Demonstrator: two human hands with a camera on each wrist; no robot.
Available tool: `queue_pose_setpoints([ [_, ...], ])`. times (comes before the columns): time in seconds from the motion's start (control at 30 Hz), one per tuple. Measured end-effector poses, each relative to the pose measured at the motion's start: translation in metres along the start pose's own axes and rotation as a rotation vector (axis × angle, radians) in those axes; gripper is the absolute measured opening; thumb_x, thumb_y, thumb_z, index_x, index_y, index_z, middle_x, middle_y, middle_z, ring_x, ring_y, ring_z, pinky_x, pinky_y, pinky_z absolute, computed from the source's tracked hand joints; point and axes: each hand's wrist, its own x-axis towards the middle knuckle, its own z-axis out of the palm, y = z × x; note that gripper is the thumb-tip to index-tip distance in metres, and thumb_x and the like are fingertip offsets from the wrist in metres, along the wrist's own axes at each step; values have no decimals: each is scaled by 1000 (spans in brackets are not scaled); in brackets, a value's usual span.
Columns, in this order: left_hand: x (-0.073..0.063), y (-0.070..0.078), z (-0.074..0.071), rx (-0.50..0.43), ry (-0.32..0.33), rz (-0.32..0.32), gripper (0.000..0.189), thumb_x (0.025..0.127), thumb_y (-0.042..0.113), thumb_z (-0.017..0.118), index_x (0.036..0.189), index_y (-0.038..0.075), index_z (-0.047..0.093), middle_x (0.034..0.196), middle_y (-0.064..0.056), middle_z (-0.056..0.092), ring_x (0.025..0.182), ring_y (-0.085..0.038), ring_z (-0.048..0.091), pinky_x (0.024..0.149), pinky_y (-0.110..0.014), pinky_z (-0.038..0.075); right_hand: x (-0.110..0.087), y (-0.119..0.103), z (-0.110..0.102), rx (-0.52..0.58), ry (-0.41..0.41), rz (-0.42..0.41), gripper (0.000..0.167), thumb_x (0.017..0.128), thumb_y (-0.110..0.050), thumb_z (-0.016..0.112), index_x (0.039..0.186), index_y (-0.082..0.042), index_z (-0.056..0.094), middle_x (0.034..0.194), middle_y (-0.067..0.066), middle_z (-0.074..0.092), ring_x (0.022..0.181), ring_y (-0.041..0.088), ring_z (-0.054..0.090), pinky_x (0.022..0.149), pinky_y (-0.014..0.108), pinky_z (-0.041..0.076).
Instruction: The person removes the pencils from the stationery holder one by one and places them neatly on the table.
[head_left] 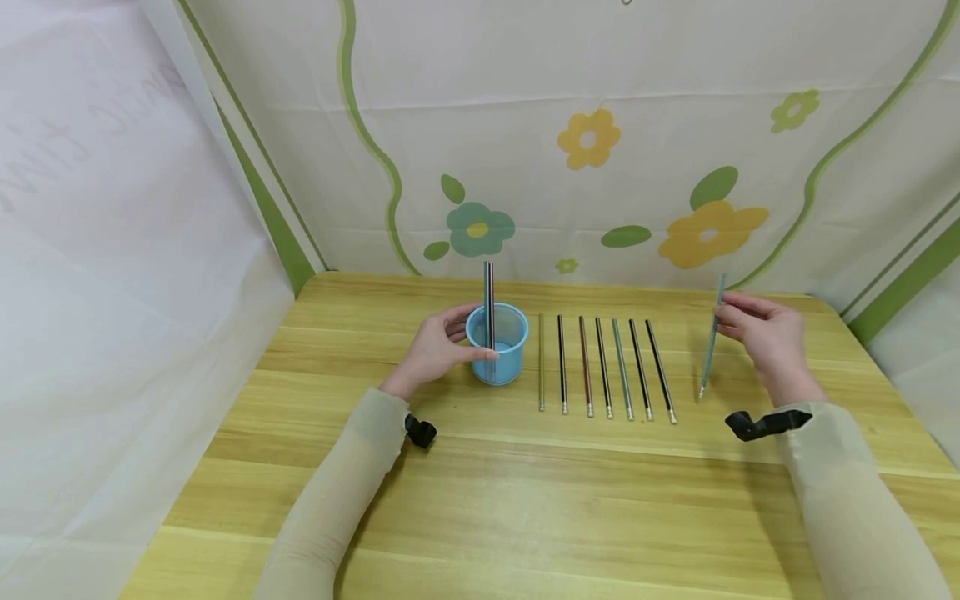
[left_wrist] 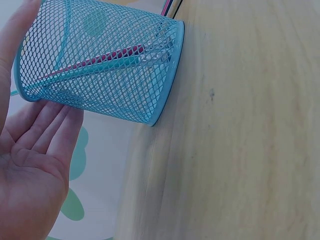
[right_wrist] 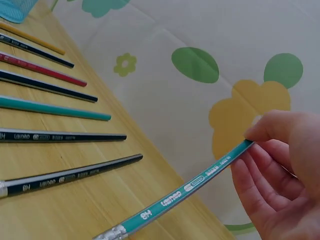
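My left hand (head_left: 433, 348) holds a light blue mesh pencil cup (left_wrist: 100, 60) from its left side, the thumb across the front and the fingers behind. A few pencils (head_left: 490, 292) stand upright in the cup, a teal one and a reddish one showing through the mesh. Off to the right, my right hand (head_left: 772, 343) pinches a teal pencil (right_wrist: 182, 190) between thumb and fingers near its upper end. That pencil leans slightly, its metal-banded eraser end pointing down, close over the table.
Between the hands lies a row of several pencils: a yellow one (head_left: 542, 362), a red one (head_left: 586, 367), a teal one (head_left: 622, 367) and black ones (head_left: 661, 367). Their eraser ends face me. A flowered cloth (head_left: 525, 150) hangs behind the wooden table (head_left: 525, 517).
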Motion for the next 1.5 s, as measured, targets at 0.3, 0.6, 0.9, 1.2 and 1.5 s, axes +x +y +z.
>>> queue_pose_setpoints([
  [0.3,1,0,-1,6,-3,-3,80,74,24,95,144,14,58,137,1,61,121,-17,60,104,-31,49,10,10,-3,-357,-132,46,49,95,-21,75,136,3,62,92,-15,73,82,6,73,78,24,60],
  [0.6,1,1,0,-5,-6,-3,80,74,23,95,144,13,58,137,0,61,121,-18,61,103,-31,49,15,26,-4,-427,-226,119,59,95,-19,76,139,12,53,92,-10,75,84,9,73,82,29,59],
  [0.9,1,0,0,-22,-8,3,80,73,21,95,143,12,58,136,0,62,120,-18,61,103,-29,49,15,43,-3,-357,-247,154,61,96,-15,74,142,15,48,97,-6,75,90,10,73,82,28,59],
  [1.2,1,0,0,-24,-8,0,79,74,19,95,143,12,58,137,-1,61,121,-19,61,104,-32,49,13,50,2,-413,-244,140,55,97,-17,74,138,13,54,97,-7,73,89,8,72,82,27,59],
  [1.5,0,3,1,-20,-13,-5,79,75,17,94,144,11,57,139,-4,60,123,-21,60,105,-32,48,10,50,11,-587,-178,96,47,94,-19,76,130,9,64,107,11,73,82,6,71,74,24,60],
])
